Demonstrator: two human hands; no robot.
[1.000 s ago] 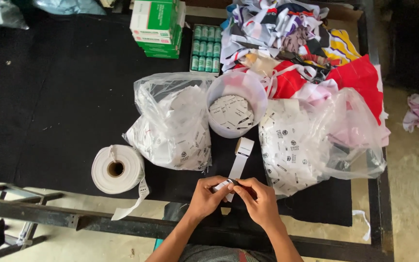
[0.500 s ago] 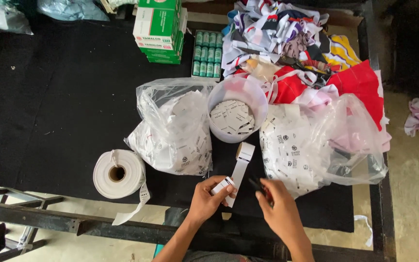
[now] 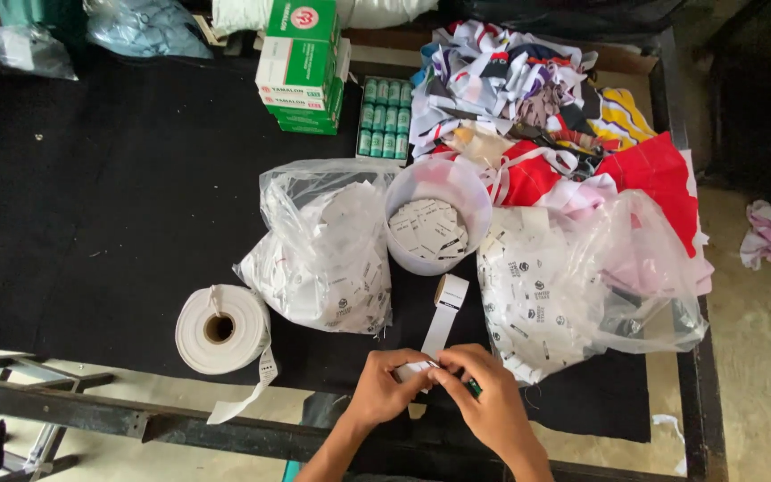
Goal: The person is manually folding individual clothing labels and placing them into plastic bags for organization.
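Both hands — left hand [image 3: 384,386] and right hand [image 3: 482,398] — meet pinching the narrow white label strip [image 3: 435,330]; a steady, taut grip near its end seems best.

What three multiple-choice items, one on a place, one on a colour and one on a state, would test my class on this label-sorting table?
1. Where does the large white paper roll lie?
A. inside the tub
B. near the table's front edge, left of the hands
C. on the green boxes

2. What colour is the stack of cardboard boxes at the back?
A. green and white
B. blue
C. orange

3. How is the round white plastic tub?
A. lidded
B. tipped over
C. open, with small white labels inside

Answers: 1 B, it sits by the edge, left of the left hand. 2 A, green panels with white show. 3 C, labels are visible through its open top, beyond the right hand.
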